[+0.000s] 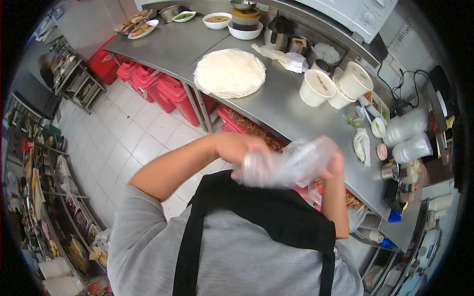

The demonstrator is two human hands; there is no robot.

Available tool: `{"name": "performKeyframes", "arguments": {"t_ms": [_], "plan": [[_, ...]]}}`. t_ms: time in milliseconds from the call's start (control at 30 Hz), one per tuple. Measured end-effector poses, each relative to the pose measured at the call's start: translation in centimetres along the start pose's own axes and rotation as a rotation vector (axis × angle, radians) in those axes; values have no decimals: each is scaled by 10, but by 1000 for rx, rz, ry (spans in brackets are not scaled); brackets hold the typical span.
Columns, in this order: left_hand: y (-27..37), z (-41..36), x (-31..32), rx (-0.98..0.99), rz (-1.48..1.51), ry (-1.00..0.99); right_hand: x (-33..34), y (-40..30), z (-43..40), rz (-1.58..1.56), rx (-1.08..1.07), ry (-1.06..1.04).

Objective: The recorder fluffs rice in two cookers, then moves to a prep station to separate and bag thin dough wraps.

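Observation:
A crumpled clear plastic bag (296, 162), blurred by motion, stretches between my two hands in front of my black apron. My left hand (246, 151) grips its left end, and the plastic covers part of the fingers. At the other end my right hand (333, 161) is closed on the bag near the edge of the steel worktable (285, 111). Whether anything is inside the bag cannot be made out. Beyond my hands, a stack of thin round pale dough sheets (229, 73) lies on the table.
Lidded paper tubs (317, 88) stand at the right, near a folded white cloth (361, 146) and stacked clear plastic containers (411, 146). Filled bowls (217, 21) line the back. Red lidded bins (177, 94) sit under the table. A loaded shelf rack (63, 192) stands left.

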State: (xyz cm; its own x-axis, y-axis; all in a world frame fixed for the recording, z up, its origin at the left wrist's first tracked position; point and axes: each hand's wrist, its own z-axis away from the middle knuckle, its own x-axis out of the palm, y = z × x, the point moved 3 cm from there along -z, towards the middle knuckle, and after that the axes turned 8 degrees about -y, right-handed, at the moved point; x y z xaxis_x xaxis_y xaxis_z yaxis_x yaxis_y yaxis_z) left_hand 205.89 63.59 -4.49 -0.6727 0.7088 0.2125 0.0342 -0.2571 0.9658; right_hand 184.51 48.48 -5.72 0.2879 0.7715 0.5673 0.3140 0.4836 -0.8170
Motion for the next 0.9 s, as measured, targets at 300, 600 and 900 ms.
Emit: {"name": "performKeyframes", "arguments": {"t_ms": [300, 600, 900], "plan": [[75, 11, -9, -574, -1775, 334, 89, -7, -54, 1566, 452, -979], [23, 144, -171, -990, -1393, 116, 108, 5, -200, 2316, 687, -944], [100, 282, -301, -834, -1025, 1224, 115, 21, -436, 2222, 32, -201]]}}
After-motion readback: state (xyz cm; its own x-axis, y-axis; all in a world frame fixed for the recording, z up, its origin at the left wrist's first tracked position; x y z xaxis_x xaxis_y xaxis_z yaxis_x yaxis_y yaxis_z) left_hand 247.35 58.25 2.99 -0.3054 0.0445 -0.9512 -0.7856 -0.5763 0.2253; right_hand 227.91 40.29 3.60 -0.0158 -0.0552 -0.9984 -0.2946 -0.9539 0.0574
